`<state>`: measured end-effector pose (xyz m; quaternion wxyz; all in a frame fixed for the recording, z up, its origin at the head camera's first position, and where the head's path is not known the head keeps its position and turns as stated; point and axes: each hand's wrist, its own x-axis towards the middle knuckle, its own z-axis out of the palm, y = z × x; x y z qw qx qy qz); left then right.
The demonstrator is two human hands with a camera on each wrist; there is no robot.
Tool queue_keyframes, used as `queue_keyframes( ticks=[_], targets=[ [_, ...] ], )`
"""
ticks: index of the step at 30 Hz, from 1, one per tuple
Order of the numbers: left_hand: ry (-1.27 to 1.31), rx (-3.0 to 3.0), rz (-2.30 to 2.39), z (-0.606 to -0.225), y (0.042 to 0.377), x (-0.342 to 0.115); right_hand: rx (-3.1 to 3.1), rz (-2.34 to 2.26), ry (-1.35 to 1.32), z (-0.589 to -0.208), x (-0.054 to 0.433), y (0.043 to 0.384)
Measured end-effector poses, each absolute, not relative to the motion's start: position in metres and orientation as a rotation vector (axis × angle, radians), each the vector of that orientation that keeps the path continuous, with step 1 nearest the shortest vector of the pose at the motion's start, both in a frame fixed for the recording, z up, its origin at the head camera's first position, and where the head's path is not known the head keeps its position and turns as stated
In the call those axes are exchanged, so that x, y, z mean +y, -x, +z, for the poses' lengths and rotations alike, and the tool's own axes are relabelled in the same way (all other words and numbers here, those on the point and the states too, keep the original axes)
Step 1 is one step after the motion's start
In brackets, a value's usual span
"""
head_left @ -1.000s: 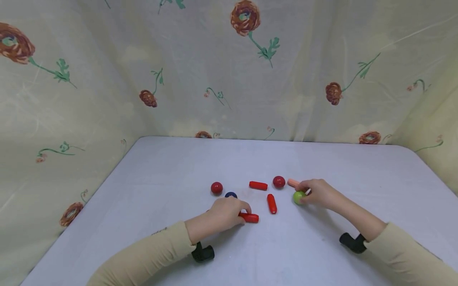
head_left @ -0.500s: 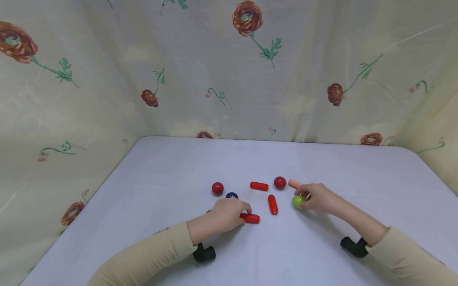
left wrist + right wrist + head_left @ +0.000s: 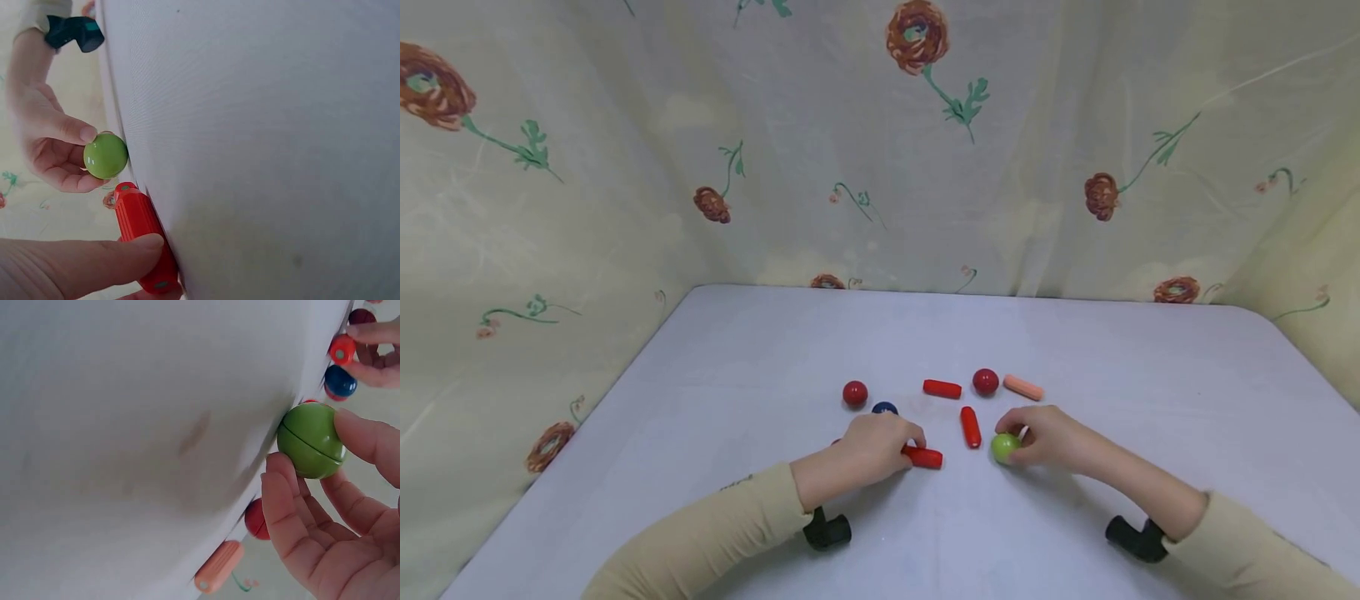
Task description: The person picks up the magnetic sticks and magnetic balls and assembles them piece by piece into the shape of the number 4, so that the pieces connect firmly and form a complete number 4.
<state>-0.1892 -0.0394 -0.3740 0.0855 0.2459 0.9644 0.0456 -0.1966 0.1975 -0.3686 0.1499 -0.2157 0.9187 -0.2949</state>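
My left hand (image 3: 872, 446) pinches a red ridged cylinder (image 3: 139, 215) between thumb and fingers, low at the table; part of it is hidden by the hand in the head view. To the right, my right hand (image 3: 1048, 437) holds a glossy green ball (image 3: 1004, 448) by thumb and fingertips. A thin seam runs round the ball, seen in the right wrist view. Just left and behind the ball lies a second red cylinder (image 3: 971, 427). Beyond my left knuckles a dark blue ball (image 3: 885, 407) shows partly.
Farther back on the white-covered table (image 3: 760, 350) are a red ball (image 3: 854, 394), another red cylinder (image 3: 942, 389), a second red ball (image 3: 986, 382) and a peach cylinder (image 3: 1023, 387). A flowered cloth (image 3: 820, 125) hangs behind the table.
My right hand has brought the green ball left and toward me, away from the peach cylinder, which now shows whole. The left hand stays in place with its red cylinder.
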Motion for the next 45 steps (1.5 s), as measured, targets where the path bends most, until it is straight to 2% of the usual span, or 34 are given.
queue_keyframes(
  ticks=[13, 45],
  targets=[
    [-0.744, 2.859, 0.189, -0.374, 0.19, -0.041, 2.6, -0.896, 0.656, -0.371, 0.18, 0.189],
    [-0.821, 2.835, 0.274, -0.366, 0.191, -0.036, 2.558, -0.988, 0.775, -0.371, 0.173, 0.192]
  ],
)
